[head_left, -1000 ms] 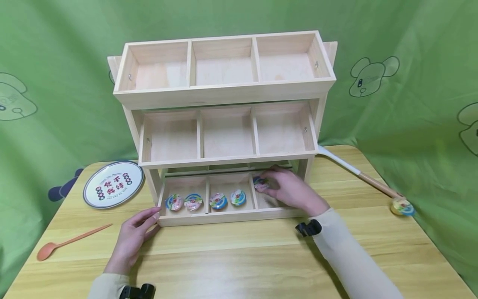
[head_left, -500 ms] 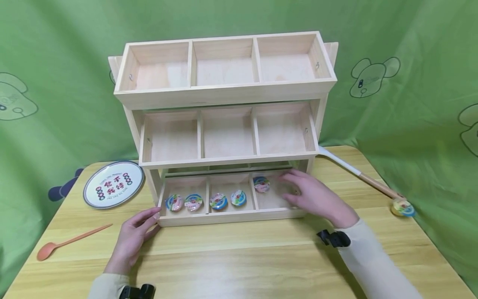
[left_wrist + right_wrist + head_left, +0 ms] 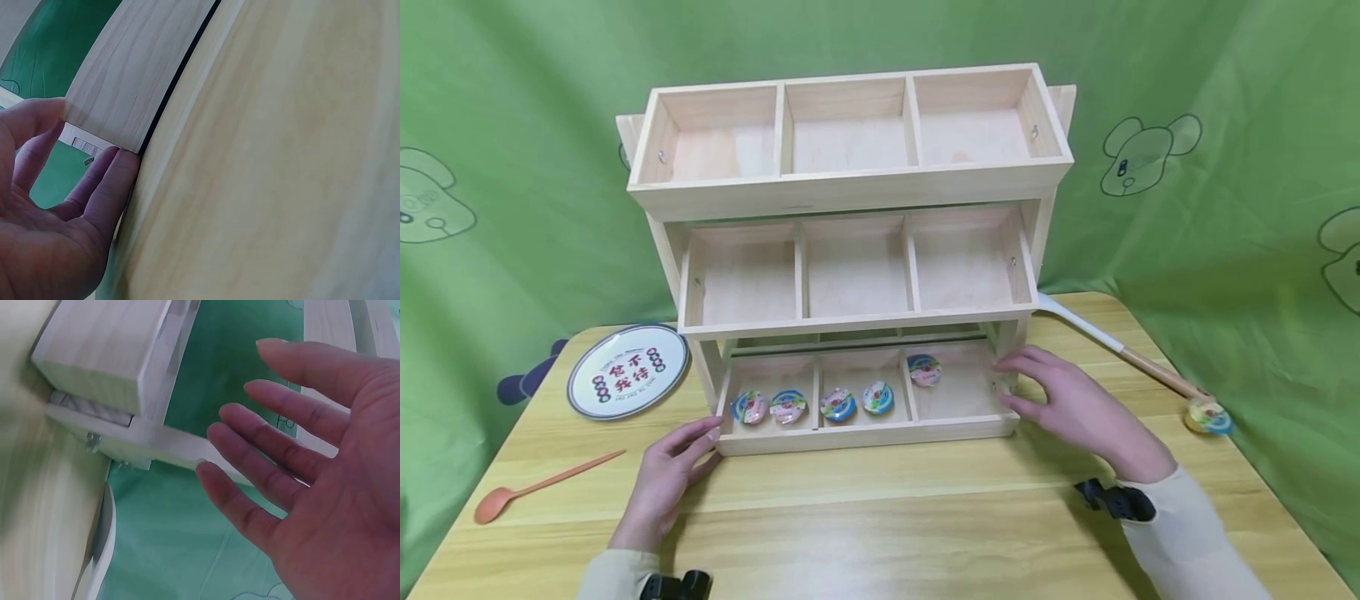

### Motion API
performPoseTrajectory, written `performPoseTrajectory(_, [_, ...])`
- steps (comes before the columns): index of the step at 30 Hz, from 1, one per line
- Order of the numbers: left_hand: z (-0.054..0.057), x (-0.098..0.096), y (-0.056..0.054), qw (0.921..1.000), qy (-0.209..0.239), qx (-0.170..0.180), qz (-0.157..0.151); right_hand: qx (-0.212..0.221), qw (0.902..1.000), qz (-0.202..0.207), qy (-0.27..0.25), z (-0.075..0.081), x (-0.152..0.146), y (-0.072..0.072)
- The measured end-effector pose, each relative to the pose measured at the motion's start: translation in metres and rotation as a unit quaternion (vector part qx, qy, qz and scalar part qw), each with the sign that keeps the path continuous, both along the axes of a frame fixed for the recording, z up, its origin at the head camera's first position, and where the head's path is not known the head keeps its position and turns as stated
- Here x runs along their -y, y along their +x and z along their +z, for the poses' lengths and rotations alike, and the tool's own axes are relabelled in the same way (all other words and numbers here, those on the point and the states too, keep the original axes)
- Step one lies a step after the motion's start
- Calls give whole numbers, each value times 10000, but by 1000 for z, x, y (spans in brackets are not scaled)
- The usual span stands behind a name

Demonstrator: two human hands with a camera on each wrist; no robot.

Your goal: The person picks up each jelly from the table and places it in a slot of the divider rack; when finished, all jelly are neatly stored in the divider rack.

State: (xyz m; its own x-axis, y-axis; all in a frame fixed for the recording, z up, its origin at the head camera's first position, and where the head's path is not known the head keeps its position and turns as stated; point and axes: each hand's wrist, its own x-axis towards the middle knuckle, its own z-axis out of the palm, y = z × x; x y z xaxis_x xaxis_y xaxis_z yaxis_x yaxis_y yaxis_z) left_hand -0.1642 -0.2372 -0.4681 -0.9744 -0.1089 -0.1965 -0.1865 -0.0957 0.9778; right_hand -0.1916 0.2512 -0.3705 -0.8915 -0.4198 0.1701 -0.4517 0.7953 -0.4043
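Note:
A three-tier wooden shelf (image 3: 850, 185) stands on the table. In its bottom tray (image 3: 868, 437), two small jelly cups, one of them a pink-lidded cup (image 3: 787, 406), lie in the left compartment. The middle compartment has two more, including a blue-rimmed cup (image 3: 878, 397), and a single jelly cup (image 3: 924, 370) sits in the right one, against the divider. My left hand (image 3: 670, 475) holds the tray's left front corner, thumb at the top edge and fingers at the lower edge. Just off the tray's right end, my right hand (image 3: 1075, 408) has its fingers extended and holds nothing.
On the left lie a round plate (image 3: 628, 372) with printed characters and an orange spoon (image 3: 542, 486). A long white-and-tan utensil (image 3: 1120, 345) reaches from behind the shelf to the right, with a yellow jelly cup (image 3: 1207, 415) at its end. Green cloth (image 3: 1225, 50) hangs behind.
My right hand has let go of the jelly cup in the right compartment and moved right, out of the tray. My left hand stays at the tray's corner.

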Motion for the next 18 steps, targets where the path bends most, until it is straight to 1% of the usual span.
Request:
performPoseTrajectory(7, [1, 0, 0, 10000, 44, 57, 52, -43, 9998, 40, -170, -1, -15, 6])
performPoseTrajectory(10, [1, -1, 0, 10000, 17, 63, 37, -92, 9997, -12, -234, -1, -24, 11])
performPoseTrajectory(15, [1, -1, 0, 10000, 32, 89, 26, 4, 9991, -274, -337, -1, -42, 18])
performPoseTrajectory(18, [2, 0, 1, 10000, 38, 81, 35, -48, 9984, -404, -386, -3, -54, 21])
